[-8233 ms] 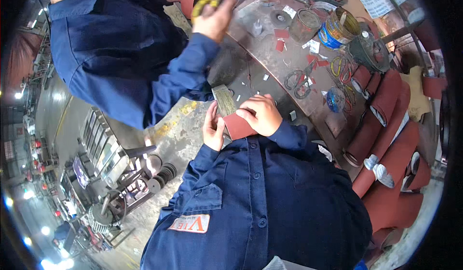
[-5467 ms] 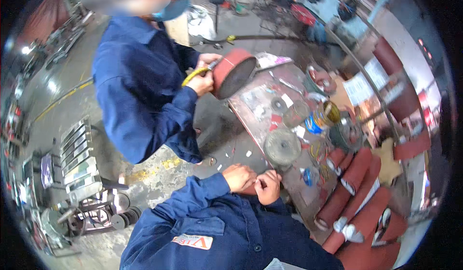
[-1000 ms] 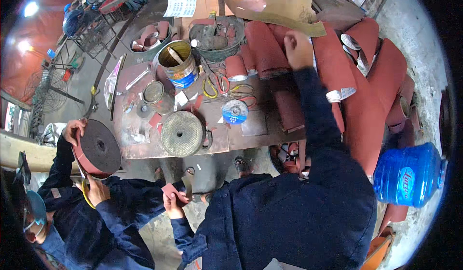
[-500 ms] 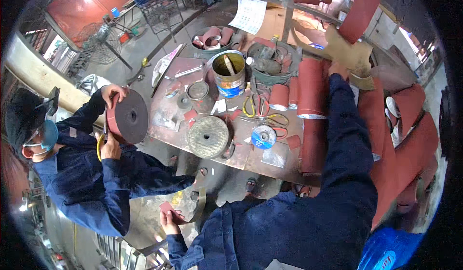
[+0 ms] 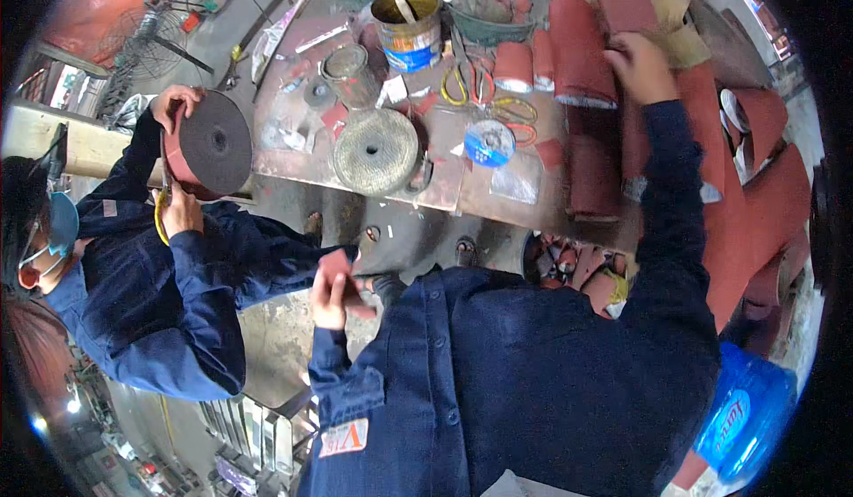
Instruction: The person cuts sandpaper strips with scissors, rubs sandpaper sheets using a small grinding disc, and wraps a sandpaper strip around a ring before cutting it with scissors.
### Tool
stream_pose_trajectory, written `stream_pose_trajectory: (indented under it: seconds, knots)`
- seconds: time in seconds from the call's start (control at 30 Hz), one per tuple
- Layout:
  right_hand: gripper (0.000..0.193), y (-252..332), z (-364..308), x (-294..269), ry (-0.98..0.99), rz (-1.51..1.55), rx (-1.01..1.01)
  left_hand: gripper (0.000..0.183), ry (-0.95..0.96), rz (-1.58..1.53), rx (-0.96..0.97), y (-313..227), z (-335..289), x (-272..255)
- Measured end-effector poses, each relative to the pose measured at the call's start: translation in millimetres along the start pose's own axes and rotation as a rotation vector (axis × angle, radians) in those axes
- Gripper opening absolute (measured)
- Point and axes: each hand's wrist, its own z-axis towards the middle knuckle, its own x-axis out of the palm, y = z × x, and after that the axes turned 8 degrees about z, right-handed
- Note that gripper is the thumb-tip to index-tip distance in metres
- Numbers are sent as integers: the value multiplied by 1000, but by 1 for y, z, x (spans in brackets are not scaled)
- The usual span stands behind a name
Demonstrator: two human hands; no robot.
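Note:
My left hand (image 5: 329, 303) is closed on small reddish sandpaper pieces (image 5: 334, 266), held low in front of my body. Over the right end of the table my right hand (image 5: 647, 69) has its fingers curled at the lower edge of a reddish sandpaper sheet (image 5: 626, 7); the fingertips are partly hidden. Beside that hand a large sandpaper roll (image 5: 582, 48) lies on the table, and a darker roll (image 5: 593, 177) is nearer to me. Behind the sheet is a crumpled tan sheet (image 5: 680, 26).
On the table (image 5: 444, 190) are a paint can with a brush (image 5: 407, 31), scissors (image 5: 469, 84), a blue-labelled disc (image 5: 490, 143) and a round ridged wheel (image 5: 376, 151). A co-worker (image 5: 151, 293) at left holds a large abrasive wheel (image 5: 213, 146). A blue water bottle (image 5: 745, 413) stands right.
My view has tipped downward. My right hand has drawn back from the tan sheet, with a sandpaper sheet now at its fingers. My left hand has risen slightly with its pieces.

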Motion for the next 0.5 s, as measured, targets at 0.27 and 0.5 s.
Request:
stream_pose_trajectory:
  seconds: [0.27,0.5]
  knots:
    - [72,150,-91,171,514,50,-61,42,523,206,109,-43,77,83]
    - [28,133,-105,150,5,335,277,42,482,274,575,-55,100,155]
